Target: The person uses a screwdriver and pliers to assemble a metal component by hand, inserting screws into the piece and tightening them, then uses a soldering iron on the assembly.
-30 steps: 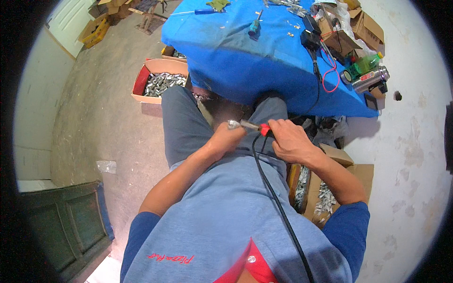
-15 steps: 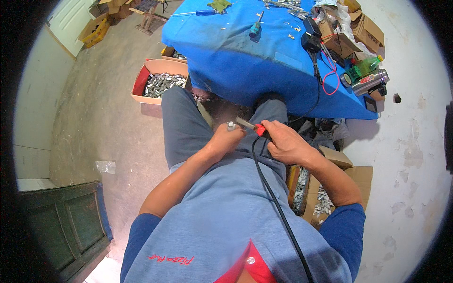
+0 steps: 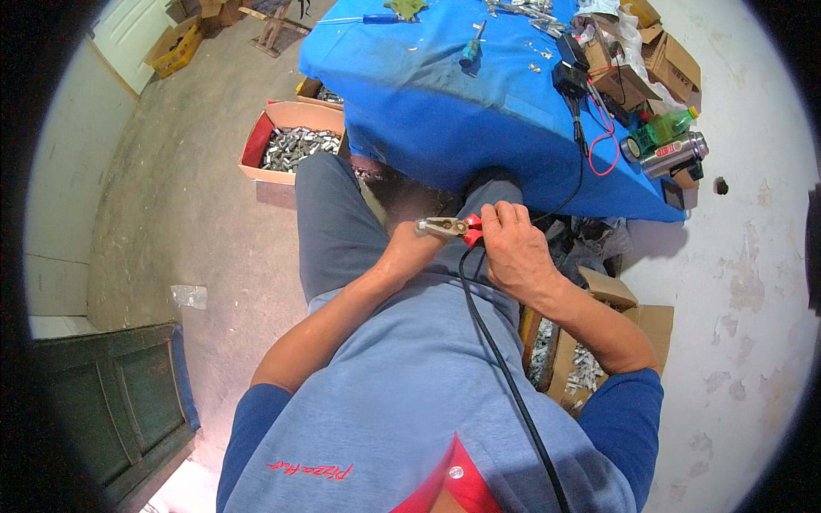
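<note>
My right hand [image 3: 511,250] grips red-handled pliers [image 3: 451,227] whose metal jaws point left over my lap. My left hand [image 3: 409,248] sits curled just under the jaws; what it pinches is hidden. A black cable [image 3: 500,368] runs from between the two hands down across my blue-grey shirt toward the lower edge. Both hands hover above my grey-trousered thighs, just in front of the blue-covered table [image 3: 445,103].
On the blue table lie a screwdriver [image 3: 471,47], a black adapter with red and black leads [image 3: 571,77], a green bottle [image 3: 663,128] and a metal flask [image 3: 676,154]. Cardboard boxes of metal parts stand at left [image 3: 291,145] and by my right side [image 3: 573,368]. A dark green door panel [image 3: 120,402] lies lower left.
Both hands and the pliers have shifted slightly upward toward the table edge; the grip is unchanged.
</note>
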`<state>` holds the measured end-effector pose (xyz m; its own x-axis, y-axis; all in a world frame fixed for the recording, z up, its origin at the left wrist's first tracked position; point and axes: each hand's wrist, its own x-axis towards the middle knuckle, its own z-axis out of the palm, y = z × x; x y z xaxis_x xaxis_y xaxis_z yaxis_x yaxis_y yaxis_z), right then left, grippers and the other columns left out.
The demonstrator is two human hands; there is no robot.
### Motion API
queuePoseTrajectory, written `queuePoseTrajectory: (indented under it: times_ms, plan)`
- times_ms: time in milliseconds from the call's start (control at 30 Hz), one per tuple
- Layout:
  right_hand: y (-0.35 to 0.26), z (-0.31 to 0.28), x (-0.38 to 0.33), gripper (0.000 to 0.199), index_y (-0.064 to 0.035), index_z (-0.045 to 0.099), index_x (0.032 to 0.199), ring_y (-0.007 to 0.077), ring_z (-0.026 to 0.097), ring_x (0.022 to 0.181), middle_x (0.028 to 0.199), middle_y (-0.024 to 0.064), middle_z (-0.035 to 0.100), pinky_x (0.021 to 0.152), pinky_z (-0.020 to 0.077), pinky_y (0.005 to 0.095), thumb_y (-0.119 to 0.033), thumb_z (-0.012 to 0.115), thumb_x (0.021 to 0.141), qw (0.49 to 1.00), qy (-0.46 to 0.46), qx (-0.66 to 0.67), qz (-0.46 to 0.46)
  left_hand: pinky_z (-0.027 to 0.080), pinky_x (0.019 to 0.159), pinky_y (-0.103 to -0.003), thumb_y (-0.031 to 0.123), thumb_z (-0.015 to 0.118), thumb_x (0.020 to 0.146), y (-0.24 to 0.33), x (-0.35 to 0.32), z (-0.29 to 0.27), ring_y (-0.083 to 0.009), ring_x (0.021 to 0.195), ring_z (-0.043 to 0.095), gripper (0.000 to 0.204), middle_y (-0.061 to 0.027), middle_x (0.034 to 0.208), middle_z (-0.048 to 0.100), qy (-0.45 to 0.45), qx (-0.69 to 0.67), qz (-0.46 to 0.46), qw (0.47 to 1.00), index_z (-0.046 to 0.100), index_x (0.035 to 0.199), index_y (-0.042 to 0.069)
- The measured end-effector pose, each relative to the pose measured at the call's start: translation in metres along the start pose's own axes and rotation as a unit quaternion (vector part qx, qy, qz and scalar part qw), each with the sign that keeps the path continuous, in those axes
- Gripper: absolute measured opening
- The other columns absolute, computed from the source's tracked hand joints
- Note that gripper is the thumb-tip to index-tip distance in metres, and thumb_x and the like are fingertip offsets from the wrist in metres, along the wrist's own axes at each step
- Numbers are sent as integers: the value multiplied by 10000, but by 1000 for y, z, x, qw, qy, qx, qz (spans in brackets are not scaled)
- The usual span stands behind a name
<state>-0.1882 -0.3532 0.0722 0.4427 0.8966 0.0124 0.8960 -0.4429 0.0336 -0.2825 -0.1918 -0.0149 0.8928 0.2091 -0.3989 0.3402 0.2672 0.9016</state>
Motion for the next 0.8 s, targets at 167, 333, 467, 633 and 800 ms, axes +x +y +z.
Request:
queuePoseTrajectory:
  times_ms: [167,333,467,633,800]
  plan:
    - [-5,3,0,332,33,526,999,305,544,887,934,159,513,654,530,339,-28,617,686,997,59,-38,-19,454,612,-300,215,632,887,-9,5,-2,-86,705,550,237,-11,769,660,23,29,29,999,722,939,3]
    - [-16,1,-9,232,15,528,897,291,545,832,878,147,514,609,536,329,-43,615,689,999,36,-32,-18,493,669,-319,148,624,877,-12,3,-1,-114,757,613,202,-70,805,713,49,49,80,994,720,888,-29]
    - [-17,4,-16,179,27,530,884,311,558,818,868,169,530,625,537,360,-55,587,736,1000,20,-10,-18,492,660,-329,146,620,877,-27,10,-1,-125,739,615,206,-89,789,710,43,80,103,990,716,878,-37]
    - [-8,5,-18,280,26,519,1003,363,589,873,904,198,557,726,516,431,-82,597,757,989,-115,89,5,453,607,-380,192,625,895,-33,17,-2,-131,666,560,270,-70,716,670,25,156,100,982,680,791,-51]
    - [11,-4,-9,306,4,523,1081,307,628,827,917,190,596,687,526,417,-98,527,793,933,-196,299,38,384,523,-351,252,631,901,-27,15,1,-104,582,470,325,-1,623,560,2,99,108,989,618,685,10]
